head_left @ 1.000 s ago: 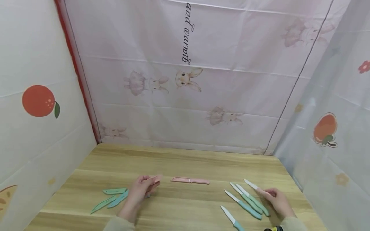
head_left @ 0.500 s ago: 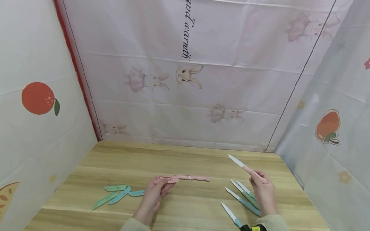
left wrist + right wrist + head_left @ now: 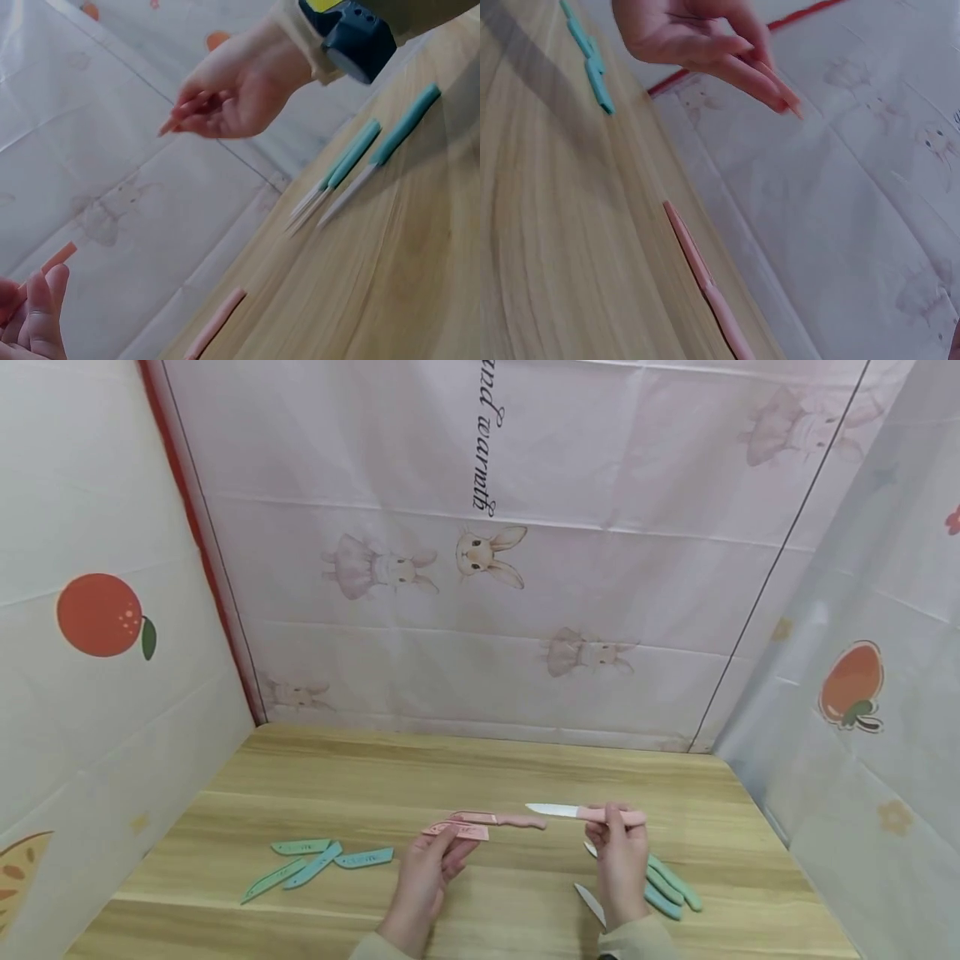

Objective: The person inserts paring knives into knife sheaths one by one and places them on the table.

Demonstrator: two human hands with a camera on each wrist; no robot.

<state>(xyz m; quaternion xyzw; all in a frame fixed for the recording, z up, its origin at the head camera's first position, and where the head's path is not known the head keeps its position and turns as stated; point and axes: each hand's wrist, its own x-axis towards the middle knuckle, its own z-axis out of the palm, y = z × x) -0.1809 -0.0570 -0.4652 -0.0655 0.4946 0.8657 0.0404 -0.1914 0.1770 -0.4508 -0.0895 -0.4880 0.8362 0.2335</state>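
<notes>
My left hand [image 3: 420,881] pinches a pink blade sheath [image 3: 467,832] between thumb and fingers, its open end facing right. In my right hand [image 3: 621,860] is a paring knife with a pink handle and white blade [image 3: 553,810], held by the handle and pointing left toward the sheath. A gap separates the blade tip from the sheath in the head view. Behind the two hands lies a sheathed pink knife [image 3: 521,821] on the table. The left wrist view shows the right hand [image 3: 240,86] raised above the tabletop; the right wrist view shows the left hand [image 3: 697,37].
Several green and blue sheaths [image 3: 363,858] lie at the left of the wooden table [image 3: 480,768]. Unsheathed knives with green handles [image 3: 678,883] and blue ones [image 3: 663,903] lie at the right, partly behind my right forearm. Printed curtains [image 3: 420,677] enclose the table.
My right hand has lifted the pink knife off the right side, carried it left and levelled its blade leftward. The left hand has moved right with the pink sheath, uncovering a blue sheath.
</notes>
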